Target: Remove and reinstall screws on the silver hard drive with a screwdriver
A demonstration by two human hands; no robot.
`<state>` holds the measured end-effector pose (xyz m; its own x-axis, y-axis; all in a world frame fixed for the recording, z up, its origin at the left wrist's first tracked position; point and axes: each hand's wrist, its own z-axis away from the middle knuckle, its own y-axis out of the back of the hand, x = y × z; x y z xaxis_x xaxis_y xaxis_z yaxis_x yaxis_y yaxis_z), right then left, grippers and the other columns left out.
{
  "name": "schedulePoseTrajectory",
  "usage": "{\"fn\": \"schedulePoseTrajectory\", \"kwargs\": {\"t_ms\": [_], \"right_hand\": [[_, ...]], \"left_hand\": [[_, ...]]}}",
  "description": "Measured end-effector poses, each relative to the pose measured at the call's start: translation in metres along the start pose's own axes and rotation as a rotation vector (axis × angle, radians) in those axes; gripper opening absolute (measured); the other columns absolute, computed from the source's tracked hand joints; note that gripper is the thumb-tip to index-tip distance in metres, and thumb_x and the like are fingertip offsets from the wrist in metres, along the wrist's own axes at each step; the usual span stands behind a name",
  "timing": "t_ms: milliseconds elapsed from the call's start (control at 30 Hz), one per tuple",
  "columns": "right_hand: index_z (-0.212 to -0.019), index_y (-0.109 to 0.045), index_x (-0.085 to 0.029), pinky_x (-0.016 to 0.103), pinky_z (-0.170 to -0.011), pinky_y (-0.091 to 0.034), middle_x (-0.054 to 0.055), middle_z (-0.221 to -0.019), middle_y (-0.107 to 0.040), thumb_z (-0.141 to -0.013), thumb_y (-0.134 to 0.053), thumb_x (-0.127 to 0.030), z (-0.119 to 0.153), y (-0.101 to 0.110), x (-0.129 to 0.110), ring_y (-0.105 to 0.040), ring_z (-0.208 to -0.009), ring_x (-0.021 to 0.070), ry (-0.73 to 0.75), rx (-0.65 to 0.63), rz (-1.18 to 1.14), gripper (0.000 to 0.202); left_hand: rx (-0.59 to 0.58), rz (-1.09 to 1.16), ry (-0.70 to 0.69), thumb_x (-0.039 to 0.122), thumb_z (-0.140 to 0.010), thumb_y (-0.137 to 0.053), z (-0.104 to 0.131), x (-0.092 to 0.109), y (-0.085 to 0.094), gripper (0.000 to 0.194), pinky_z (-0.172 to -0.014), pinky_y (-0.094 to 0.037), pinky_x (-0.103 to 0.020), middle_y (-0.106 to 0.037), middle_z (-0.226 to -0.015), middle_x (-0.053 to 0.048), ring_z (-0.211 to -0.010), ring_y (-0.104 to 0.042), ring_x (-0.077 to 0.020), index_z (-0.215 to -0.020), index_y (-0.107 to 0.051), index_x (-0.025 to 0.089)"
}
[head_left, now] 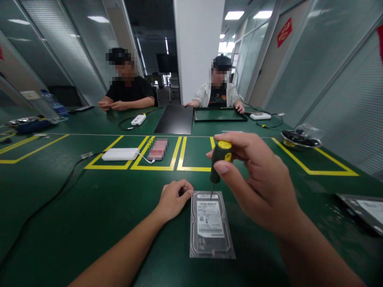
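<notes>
A silver hard drive (210, 223) with a white label lies flat on the green table in front of me. Its upper left corner meets the thumb and fingertips of my left hand (176, 199), which is curled and rests on the table. My right hand (260, 179) grips a screwdriver (220, 161) with a dark green and yellow handle between thumb and fingers. The screwdriver stands nearly upright, its thin shaft pointing down at the drive's top end. Whether the tip touches the drive I cannot tell.
Yellow tape marks boxes on the table (113, 207). A white power bank (120, 154) is cabled to a phone (158, 149). Metal bowl (301, 140) and dark metal part (362, 209) lie right. Across sit two people, one holding a black frame (221, 118) beside a dark panel (174, 119).
</notes>
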<state>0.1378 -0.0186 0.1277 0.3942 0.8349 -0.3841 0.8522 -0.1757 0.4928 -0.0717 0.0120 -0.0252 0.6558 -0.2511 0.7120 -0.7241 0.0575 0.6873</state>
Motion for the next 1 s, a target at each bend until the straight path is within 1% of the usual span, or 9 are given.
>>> {"fn": "schedulePoseTrajectory", "kwargs": {"t_ms": [100,200,333,500,700,833,1000], "right_hand": [[-0.124,-0.052,-0.018,0.025,-0.075,-0.052,0.004,-0.107,-0.061,-0.098,-0.057,-0.026,-0.006,-0.003,-0.003,-0.063,-0.085,0.0137,-0.008,-0.029,0.002,0.027],[-0.121,-0.051,-0.018,0.024,-0.074,-0.051,0.004,-0.104,-0.061,-0.097,-0.057,-0.027,-0.006,-0.008,0.000,-0.062,-0.086,0.0139,-0.033,-0.018,-0.003,0.026],[-0.118,-0.047,-0.018,0.025,-0.072,-0.050,0.005,-0.102,-0.062,-0.096,-0.057,-0.029,0.000,-0.016,0.010,-0.062,-0.085,0.0155,-0.044,-0.007,0.051,0.026],[-0.117,-0.048,-0.016,0.028,-0.070,-0.047,0.007,-0.101,-0.061,-0.097,-0.051,-0.033,0.005,-0.022,0.025,-0.060,-0.084,0.0181,-0.033,-0.093,0.176,0.027],[-0.114,-0.049,-0.014,0.026,-0.069,-0.045,0.006,-0.097,-0.061,-0.096,-0.052,-0.034,0.010,-0.032,0.039,-0.058,-0.079,0.0150,-0.117,-0.120,0.048,0.027],[-0.116,-0.048,-0.014,0.028,-0.070,-0.045,0.007,-0.097,-0.062,-0.096,-0.049,-0.036,0.015,-0.041,0.046,-0.059,-0.082,0.0172,-0.177,-0.166,0.025,0.029],[-0.117,-0.048,-0.015,0.031,-0.074,-0.046,0.009,-0.102,-0.062,-0.096,-0.047,-0.039,0.018,-0.047,0.048,-0.059,-0.086,0.0193,-0.186,-0.205,0.035,0.031]], "left_hand": [[-0.001,0.003,-0.004,0.033,-0.088,-0.057,0.000,0.000,0.000,0.016,-0.072,-0.041,-0.028,-0.068,-0.077,0.002,-0.076,-0.061,-0.0168,-0.081,-0.066,0.021],[0.003,0.004,0.001,0.033,-0.087,-0.057,-0.001,-0.001,0.001,0.016,-0.073,-0.041,-0.028,-0.067,-0.077,0.002,-0.076,-0.061,-0.0174,-0.081,-0.066,0.021],[0.005,0.015,0.015,0.033,-0.087,-0.059,-0.002,-0.002,0.000,0.015,-0.073,-0.040,-0.029,-0.067,-0.075,0.002,-0.076,-0.061,-0.0175,-0.080,-0.067,0.021],[-0.009,0.053,0.018,0.033,-0.087,-0.059,-0.002,-0.004,0.000,0.016,-0.072,-0.042,-0.028,-0.068,-0.077,0.001,-0.075,-0.062,-0.0171,-0.082,-0.068,0.021],[-0.020,0.090,0.014,0.032,-0.087,-0.059,-0.003,-0.004,0.001,0.015,-0.069,-0.043,-0.026,-0.068,-0.076,0.001,-0.073,-0.062,-0.0165,-0.083,-0.069,0.020],[-0.023,0.105,0.011,0.030,-0.087,-0.059,-0.003,-0.004,0.001,0.015,-0.070,-0.043,-0.026,-0.069,-0.077,0.001,-0.074,-0.062,-0.0168,-0.082,-0.068,0.020],[-0.032,0.122,0.008,0.028,-0.087,-0.059,-0.002,-0.005,0.002,0.013,-0.070,-0.044,-0.027,-0.069,-0.077,0.001,-0.073,-0.062,-0.0166,-0.083,-0.068,0.020]]}}
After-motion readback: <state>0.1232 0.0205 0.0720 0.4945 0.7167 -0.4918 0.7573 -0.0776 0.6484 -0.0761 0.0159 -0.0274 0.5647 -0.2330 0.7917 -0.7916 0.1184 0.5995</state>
